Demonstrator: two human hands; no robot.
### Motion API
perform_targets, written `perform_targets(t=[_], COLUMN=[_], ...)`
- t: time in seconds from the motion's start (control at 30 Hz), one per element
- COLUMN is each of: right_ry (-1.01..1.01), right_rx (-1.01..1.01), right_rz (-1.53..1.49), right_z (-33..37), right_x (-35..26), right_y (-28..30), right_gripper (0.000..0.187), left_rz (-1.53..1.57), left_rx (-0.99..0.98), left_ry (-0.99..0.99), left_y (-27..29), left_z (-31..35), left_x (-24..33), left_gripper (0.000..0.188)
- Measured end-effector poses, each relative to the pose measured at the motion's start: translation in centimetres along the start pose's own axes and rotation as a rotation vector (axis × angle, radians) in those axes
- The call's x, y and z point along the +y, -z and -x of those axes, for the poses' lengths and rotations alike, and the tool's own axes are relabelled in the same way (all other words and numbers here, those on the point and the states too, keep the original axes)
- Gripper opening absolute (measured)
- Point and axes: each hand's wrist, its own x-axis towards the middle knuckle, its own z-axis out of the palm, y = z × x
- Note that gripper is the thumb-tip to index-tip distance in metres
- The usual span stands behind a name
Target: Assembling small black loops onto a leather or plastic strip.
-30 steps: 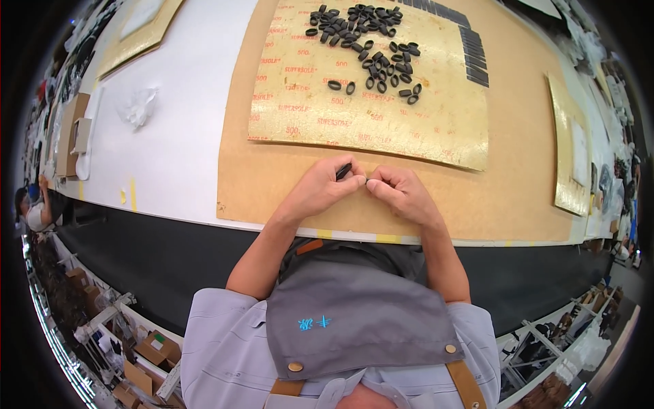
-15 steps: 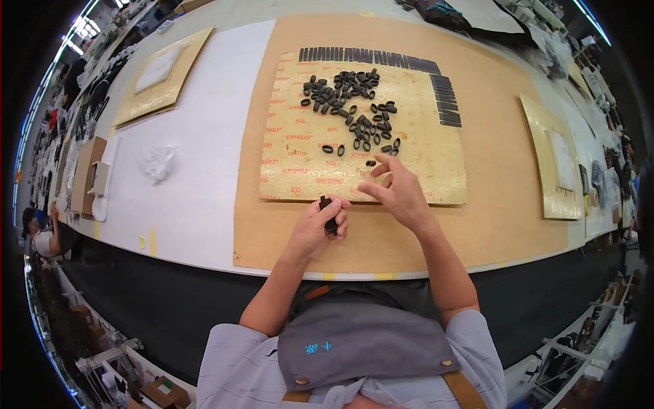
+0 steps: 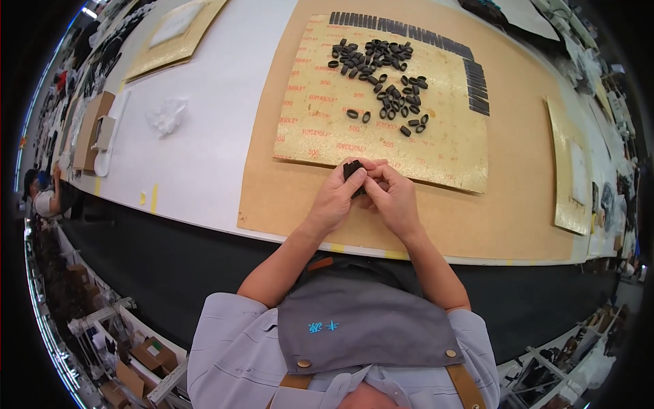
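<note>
Head view: left hand [image 3: 335,202] and right hand [image 3: 393,198] meet over the brown board [image 3: 518,211], near the lower edge of the yellow sheet [image 3: 443,153]. Both grips pinch one small black piece [image 3: 352,170], held between the fingertips just above the board. At 12 o'clock from the hands, a loose pile of black rings [image 3: 381,75] lies on the sheet. Rows of black strips [image 3: 477,85] line its top and right edges, at 1 o'clock. White worktop [image 3: 211,136] at 9 o'clock carries crumpled white plastic [image 3: 165,116].

I wear a pale lilac-grey short-sleeved shirt [image 3: 225,341]. Over it sits my grey apron bib [image 3: 368,327], with tan straps [image 3: 470,385] and brass studs just below it.
</note>
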Motion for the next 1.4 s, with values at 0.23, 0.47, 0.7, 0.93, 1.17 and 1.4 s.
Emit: perform_targets(t=[0.23, 0.47, 0.7, 0.93, 1.17, 1.4], right_ry=[-0.035, -0.125, -0.087, -0.111, -0.117, -0.226], right_rx=[0.072, -0.045, -0.051, -0.128, -0.310, -0.210], right_rz=[-0.192, -0.422, -0.510, -0.414, -0.492, -0.365], right_z=[0.2, -0.1, -0.1, 1.2, 1.0, 0.8], right_x=[0.2, 1.1, 2.1, 2.0, 1.6, 0.9], right_y=[0.2, 3.3, 3.5, 5.4, 5.2, 5.2], right_gripper=[0.012, 0.013, 0.008, 0.011, 0.014, 0.015], left_rz=[-0.530, -0.128, -0.295, -0.535, -0.552, -0.468], left_rx=[0.139, 0.153, 0.121, 0.110, 0.028, -0.066], left_ry=[-0.192, 0.136, 0.104, 0.127, 0.234, 0.402], left_y=[0.9, -0.4, -0.4, -0.8, 0.6, 0.7], left_z=[0.0, -0.2, 0.4, 0.0, 0.3, -0.4], left_x=[-1.0, 0.8, -0.1, -0.2, 1.2, 2.2], left_gripper=[0.019, 0.017, 0.016, 0.013, 0.012, 0.013])
